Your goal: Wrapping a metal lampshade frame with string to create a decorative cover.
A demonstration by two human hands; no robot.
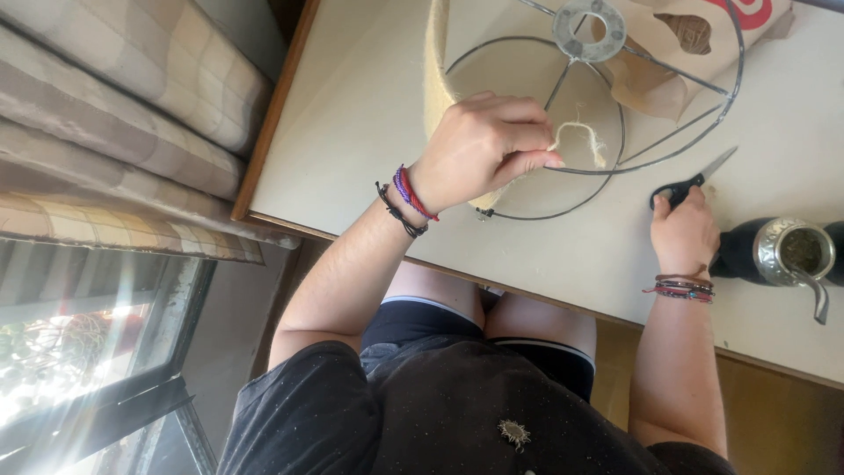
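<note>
Over on the far left, outside the table edge, you had those checked beige cushions (132,97) stacked up, with a sunlit window (79,352) below them in the head view. Moving right, the pale table (352,114) took up most of the shot.

Your left hand (483,149) was the one on the left side of the view, wrist wrapped in red, blue and black bracelets (406,200). It sat curled over the near rim of the wire lampshade frame (615,97), fingers pressed together and bent, thumb and forefinger pinching a loop of jute twine (582,136) right against the wire. Twine wrapping (435,70) already covered the frame's left side. The frame lay on the table, its metal ring fitting (589,28) near the far edge, with crumpled brown paper (677,62) under and behind it.

Further right, your right hand (684,230) rested on the table, well apart from the frame. Its fingers were closed around the black handles of the scissors (690,185), blades pointing away to the far right and lying flat on the table. More bracelets on that wrist too.

Just right of that hand stood a dark cup with a silver metal rim (782,251) and a metal straw, close to the wrist; can't tell if they touched.
</note>
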